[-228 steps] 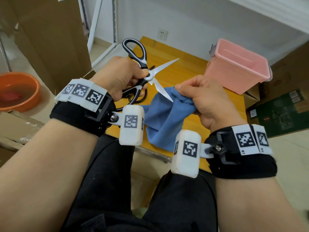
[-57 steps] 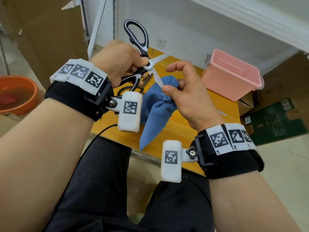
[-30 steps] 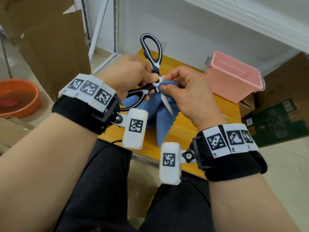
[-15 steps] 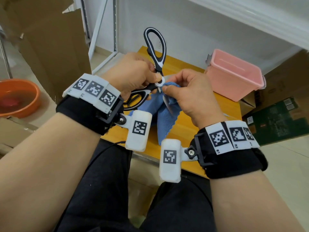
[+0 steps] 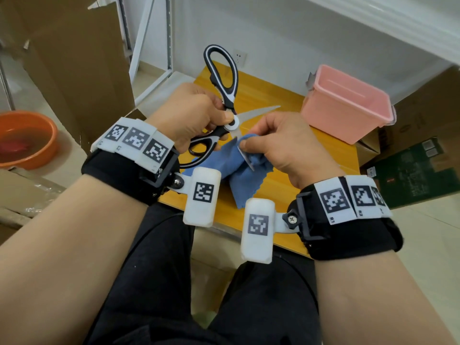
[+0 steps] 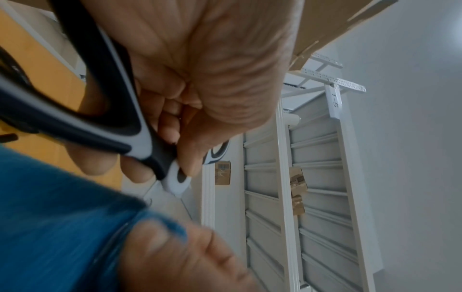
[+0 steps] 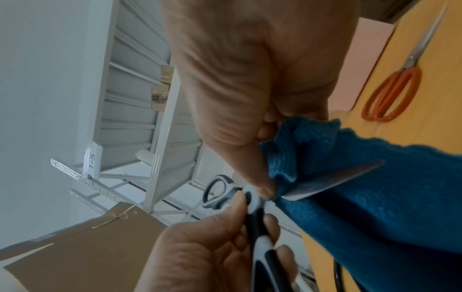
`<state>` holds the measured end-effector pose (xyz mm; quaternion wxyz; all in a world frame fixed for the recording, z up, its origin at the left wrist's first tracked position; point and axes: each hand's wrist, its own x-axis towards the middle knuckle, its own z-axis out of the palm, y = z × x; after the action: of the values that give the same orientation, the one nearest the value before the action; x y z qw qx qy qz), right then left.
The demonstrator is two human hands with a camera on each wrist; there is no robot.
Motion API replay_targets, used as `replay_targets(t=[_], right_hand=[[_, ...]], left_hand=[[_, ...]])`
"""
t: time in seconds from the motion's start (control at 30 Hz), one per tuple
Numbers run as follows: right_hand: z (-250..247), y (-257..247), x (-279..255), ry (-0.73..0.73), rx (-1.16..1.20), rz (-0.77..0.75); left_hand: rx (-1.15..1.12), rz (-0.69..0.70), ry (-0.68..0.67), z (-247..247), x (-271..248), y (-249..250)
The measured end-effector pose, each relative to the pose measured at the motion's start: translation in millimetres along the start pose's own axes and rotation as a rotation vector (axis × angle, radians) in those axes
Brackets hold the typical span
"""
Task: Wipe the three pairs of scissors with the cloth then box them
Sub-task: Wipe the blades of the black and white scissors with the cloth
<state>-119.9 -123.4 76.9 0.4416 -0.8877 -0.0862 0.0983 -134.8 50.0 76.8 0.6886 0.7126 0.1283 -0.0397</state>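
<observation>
Scissors (image 5: 225, 95) with black-and-white handles are held up over the yellow bench (image 5: 308, 160), blades spread wide apart. The left hand (image 5: 191, 115) grips them near the pivot, thumb pressed beside the white pivot disc, fingers curled round the lower handle; the upper handle loop stands free above the hand. One blade points off to the right toward the pink box (image 5: 346, 105); the other angles down into the blue cloth (image 5: 244, 175).

The right hand (image 5: 281, 145) pinches the cloth round this lower blade close to the pivot, thumb and fingers closed on the fabric (the right wrist view shows the blade's steel lying against the cloth, its tip bare). The rest of the cloth hangs down from the hand over the bench's near part.

A second pair, orange-handled scissors (image 7: 392, 92), lies flat on the bench well to the right of the hands, blades closed, seen only from the right wrist. The pink box sits at the bench's far right corner, open at the top.

An orange basin (image 5: 27, 138) stands on the floor to the left, beside a cardboard box (image 5: 79, 70).
</observation>
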Motion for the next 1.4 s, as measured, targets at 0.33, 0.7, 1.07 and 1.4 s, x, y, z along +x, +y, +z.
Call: replay_targets(t=[0.33,0.7,1.07,1.4], right_hand=[[1,-2,1,0.056,0.061,-0.015],[0,11,-7,0.002,0.024,0.003],[-6,13,-8,-0.040,-0.020,0.013],[-26,-9,-4,-0.037,0.091,-0.033]], left_hand=[[0.023,0.017,-0.052,9,-4,1],[-0.079,-0.016,-0.017,-2,-1,3],[-0.110,-0.067,0.013,-6,9,4],[-0.067,-0.085,-0.014,-10,13,-4]])
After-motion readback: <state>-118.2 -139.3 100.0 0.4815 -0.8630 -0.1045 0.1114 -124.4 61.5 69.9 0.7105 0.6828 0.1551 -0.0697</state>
